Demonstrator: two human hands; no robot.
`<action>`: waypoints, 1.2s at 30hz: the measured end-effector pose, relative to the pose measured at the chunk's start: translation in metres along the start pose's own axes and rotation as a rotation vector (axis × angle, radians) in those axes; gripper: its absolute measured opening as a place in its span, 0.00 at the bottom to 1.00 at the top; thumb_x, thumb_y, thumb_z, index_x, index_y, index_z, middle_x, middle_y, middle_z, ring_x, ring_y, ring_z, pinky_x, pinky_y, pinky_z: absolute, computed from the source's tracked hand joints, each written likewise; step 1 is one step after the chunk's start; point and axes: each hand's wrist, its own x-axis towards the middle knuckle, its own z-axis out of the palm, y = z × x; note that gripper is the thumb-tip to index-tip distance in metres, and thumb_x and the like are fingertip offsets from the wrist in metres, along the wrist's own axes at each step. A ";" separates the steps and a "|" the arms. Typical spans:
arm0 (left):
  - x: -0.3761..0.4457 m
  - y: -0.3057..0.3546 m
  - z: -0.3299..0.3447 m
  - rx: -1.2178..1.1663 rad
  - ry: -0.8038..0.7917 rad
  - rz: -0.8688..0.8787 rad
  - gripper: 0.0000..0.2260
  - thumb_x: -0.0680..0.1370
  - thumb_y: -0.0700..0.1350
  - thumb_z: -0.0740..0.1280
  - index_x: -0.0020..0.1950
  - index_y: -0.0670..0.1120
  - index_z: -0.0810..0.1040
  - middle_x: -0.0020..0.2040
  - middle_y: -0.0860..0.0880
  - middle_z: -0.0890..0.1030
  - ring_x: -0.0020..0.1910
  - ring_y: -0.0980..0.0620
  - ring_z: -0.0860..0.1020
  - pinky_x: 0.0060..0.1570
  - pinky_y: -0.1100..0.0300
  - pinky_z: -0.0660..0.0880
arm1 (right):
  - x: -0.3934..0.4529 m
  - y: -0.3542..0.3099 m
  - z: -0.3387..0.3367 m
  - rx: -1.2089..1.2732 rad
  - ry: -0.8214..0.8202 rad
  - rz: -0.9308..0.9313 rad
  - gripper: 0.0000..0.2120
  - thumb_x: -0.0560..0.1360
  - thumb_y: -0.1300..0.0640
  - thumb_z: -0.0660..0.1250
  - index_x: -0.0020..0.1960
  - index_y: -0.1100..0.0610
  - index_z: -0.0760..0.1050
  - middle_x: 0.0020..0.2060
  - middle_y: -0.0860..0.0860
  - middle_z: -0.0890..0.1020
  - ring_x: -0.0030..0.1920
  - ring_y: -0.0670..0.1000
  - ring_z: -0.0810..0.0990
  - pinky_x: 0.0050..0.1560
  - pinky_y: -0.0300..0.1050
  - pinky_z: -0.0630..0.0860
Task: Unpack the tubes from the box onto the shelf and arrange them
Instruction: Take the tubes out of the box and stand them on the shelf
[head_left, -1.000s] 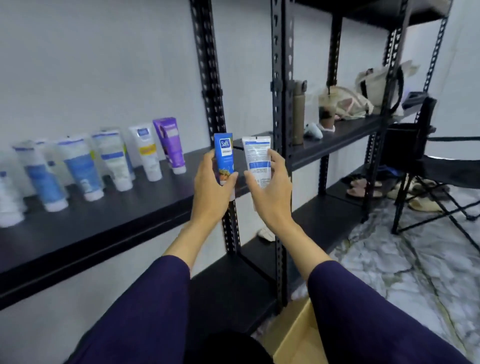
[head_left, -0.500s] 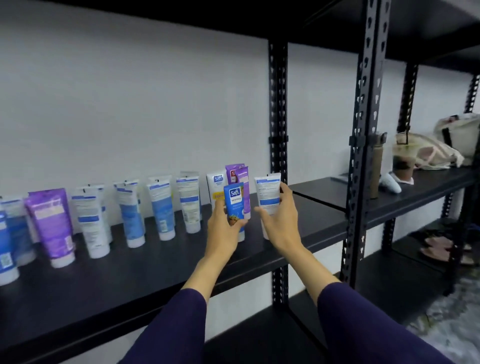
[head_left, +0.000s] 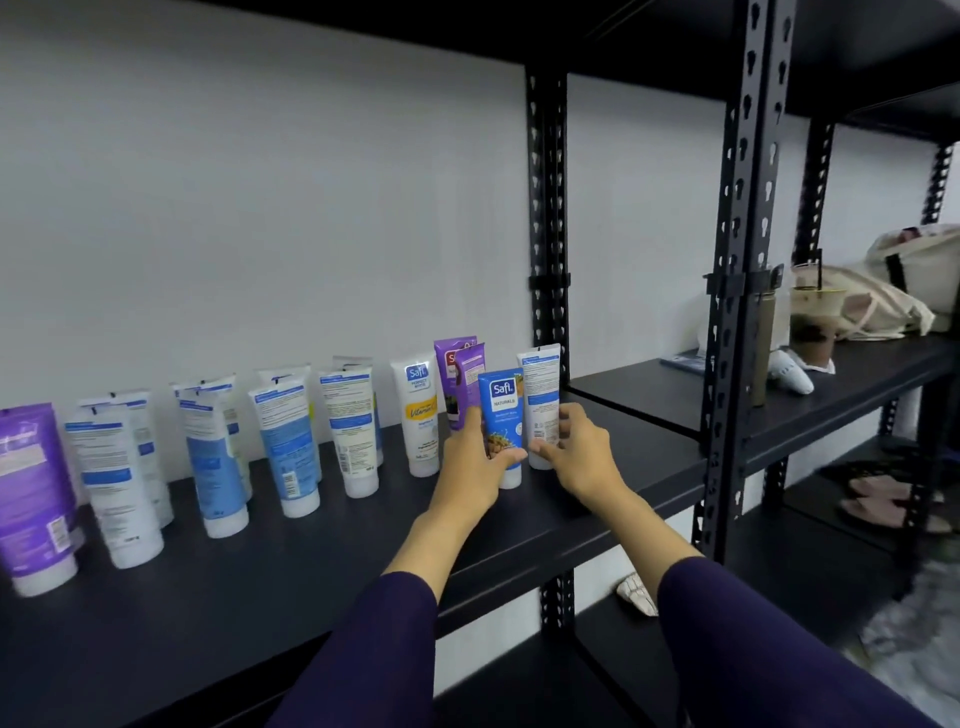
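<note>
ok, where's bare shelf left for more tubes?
Bare: the front strip of the shelf, between the tube row and the front edge. Crowded: the back, and the right end, where the left hand grips the blue tube and the right hand holds the white tube by the upright.

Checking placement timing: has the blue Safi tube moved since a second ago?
Yes. The blue Safi tube went from held in front of the shelf edge to cap-down on the shelf, beside the purple tubes.
</note>
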 end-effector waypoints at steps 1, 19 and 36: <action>0.004 0.000 0.003 0.005 -0.004 0.000 0.28 0.74 0.43 0.72 0.70 0.47 0.63 0.65 0.48 0.74 0.61 0.55 0.74 0.55 0.63 0.72 | 0.006 0.003 -0.002 -0.004 -0.006 0.006 0.21 0.74 0.62 0.70 0.63 0.59 0.68 0.60 0.55 0.77 0.57 0.52 0.78 0.56 0.46 0.77; 0.039 -0.017 0.035 0.079 0.047 0.105 0.22 0.76 0.45 0.69 0.66 0.47 0.64 0.65 0.49 0.72 0.61 0.55 0.73 0.57 0.57 0.77 | 0.094 0.034 0.014 -0.143 -0.118 -0.058 0.15 0.74 0.62 0.70 0.60 0.61 0.74 0.48 0.52 0.78 0.42 0.42 0.74 0.31 0.23 0.68; 0.031 -0.017 0.027 0.074 -0.033 -0.010 0.21 0.75 0.41 0.71 0.65 0.46 0.68 0.62 0.48 0.76 0.61 0.53 0.76 0.61 0.53 0.75 | 0.070 0.032 -0.005 0.243 -0.220 0.087 0.17 0.75 0.69 0.58 0.62 0.58 0.73 0.53 0.53 0.81 0.56 0.50 0.80 0.56 0.48 0.79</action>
